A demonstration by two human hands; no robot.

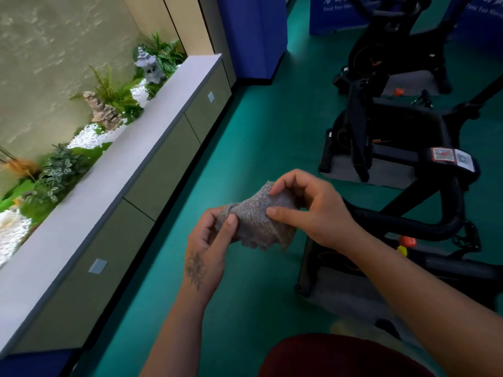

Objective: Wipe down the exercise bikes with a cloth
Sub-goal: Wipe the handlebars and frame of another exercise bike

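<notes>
A fuzzy grey cloth (258,219) hangs bunched between both hands, above the green floor and left of the bikes. My left hand (209,246) pinches its left end between thumb and fingers. My right hand (307,205) grips its right side, thumb on top and index finger along the front. The nearest black exercise bike (424,227) stands at right, its curved handlebar just behind my right wrist. A second bike (381,131) stands behind it and a third bike (386,50) farther back.
A long grey-topped low cabinet (130,148) runs along the left, with plants, white pebbles and a stone lantern (148,66) behind it. Green floor (258,126) lies between cabinet and bikes. Blue panels (253,34) stand at the back. Grey mats (381,172) lie under the bikes.
</notes>
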